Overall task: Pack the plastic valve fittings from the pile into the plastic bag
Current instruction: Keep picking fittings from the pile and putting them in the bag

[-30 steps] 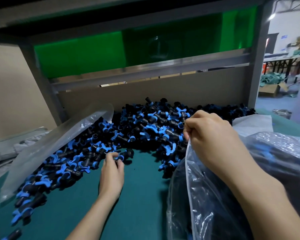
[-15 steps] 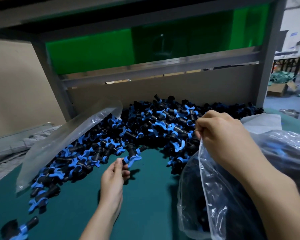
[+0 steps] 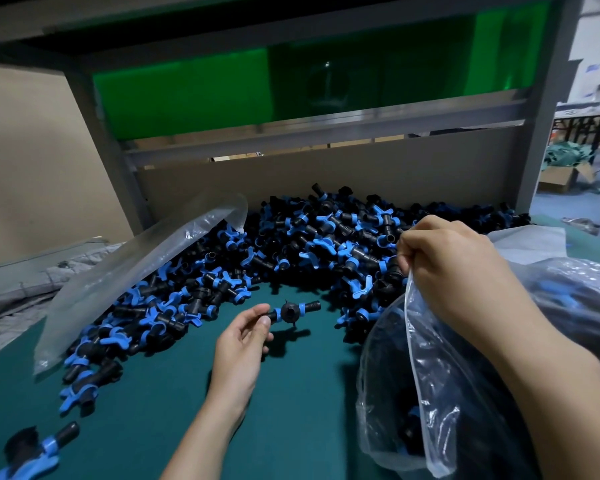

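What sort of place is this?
Probably a factory packing bench: a big pile of identical valve fittings on a green table, a plastic bag partly full of them, and a cardboard box on the floor beyond.

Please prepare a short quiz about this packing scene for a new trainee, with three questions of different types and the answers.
1. True or false: the left hand pinches a single valve fitting.
2. What does the right hand grip? A) the rim of the plastic bag; B) a loose fitting; C) nothing.
3. Fill in: the bag lies to the ____ of the held fitting.
Key: 1 true; 2 A; 3 right.
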`<state>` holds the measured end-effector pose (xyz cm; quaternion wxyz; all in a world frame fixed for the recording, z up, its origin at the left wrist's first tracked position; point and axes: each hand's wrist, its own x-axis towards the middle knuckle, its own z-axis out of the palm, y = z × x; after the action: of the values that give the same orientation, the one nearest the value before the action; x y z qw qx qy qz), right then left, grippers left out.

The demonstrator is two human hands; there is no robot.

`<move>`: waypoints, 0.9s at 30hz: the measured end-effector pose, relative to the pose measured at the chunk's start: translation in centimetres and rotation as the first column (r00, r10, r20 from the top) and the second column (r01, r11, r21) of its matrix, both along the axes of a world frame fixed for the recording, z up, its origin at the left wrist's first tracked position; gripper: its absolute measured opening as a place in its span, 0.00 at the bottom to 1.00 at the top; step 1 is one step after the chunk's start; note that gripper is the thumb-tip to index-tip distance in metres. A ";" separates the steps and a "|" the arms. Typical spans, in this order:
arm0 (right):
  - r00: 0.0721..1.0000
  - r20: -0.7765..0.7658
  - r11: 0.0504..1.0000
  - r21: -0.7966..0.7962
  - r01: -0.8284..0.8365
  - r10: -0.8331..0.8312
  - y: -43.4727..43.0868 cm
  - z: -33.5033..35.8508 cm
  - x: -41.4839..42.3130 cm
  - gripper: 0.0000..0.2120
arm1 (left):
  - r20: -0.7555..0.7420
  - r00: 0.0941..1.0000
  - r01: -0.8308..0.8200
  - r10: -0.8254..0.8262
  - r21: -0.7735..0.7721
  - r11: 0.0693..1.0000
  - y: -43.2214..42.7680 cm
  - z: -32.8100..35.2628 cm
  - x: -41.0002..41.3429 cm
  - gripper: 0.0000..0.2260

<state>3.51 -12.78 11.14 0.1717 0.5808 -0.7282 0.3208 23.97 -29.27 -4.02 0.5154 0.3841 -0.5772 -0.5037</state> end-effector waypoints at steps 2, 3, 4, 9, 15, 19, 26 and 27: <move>1.000 0.001 1.000 -0.001 -0.003 0.003 0.0 0.0 0.0 0.19 | 0.000 1.000 0.001 -0.001 0.001 1.000 0.0 0.0 0.0 0.08; 1.000 0.001 1.000 -0.002 -0.002 0.002 0.0 0.0 0.0 0.19 | 0.001 1.000 0.000 0.000 0.001 1.000 0.0 0.0 0.1 0.08; 1.000 0.000 1.000 -0.005 -0.001 0.001 0.0 0.0 0.0 0.20 | 0.002 1.000 -0.001 0.001 0.001 1.000 0.0 0.0 0.0 0.08; 1.000 -0.006 1.000 -0.009 0.008 -0.008 -0.1 0.0 0.0 0.20 | 0.003 1.000 0.004 -0.004 0.002 1.000 0.0 0.0 -0.1 0.08; 1.000 -0.004 1.000 -0.010 0.011 -0.011 -0.1 0.0 0.0 0.20 | -0.037 0.999 -0.012 0.012 0.000 1.000 0.0 0.1 -0.2 0.08; 1.000 -0.002 1.000 -0.003 0.013 -0.013 0.0 0.0 0.0 0.20 | -0.065 0.997 -0.028 0.029 0.018 0.999 0.0 0.2 -0.2 0.07; 1.000 0.009 1.000 -0.001 0.011 -0.011 0.0 0.1 0.1 0.20 | -0.080 0.997 -0.010 0.014 0.045 0.999 -0.1 0.2 -0.1 0.08; 1.000 0.010 1.000 0.000 0.011 -0.011 0.0 0.2 0.1 0.20 | -0.084 0.996 -0.005 0.009 0.046 0.999 0.0 0.2 -0.1 0.08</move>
<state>3.60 -12.79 11.29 0.1695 0.5753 -0.7322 0.3228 23.92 -29.29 -3.78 0.5322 0.3763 -0.5419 -0.5306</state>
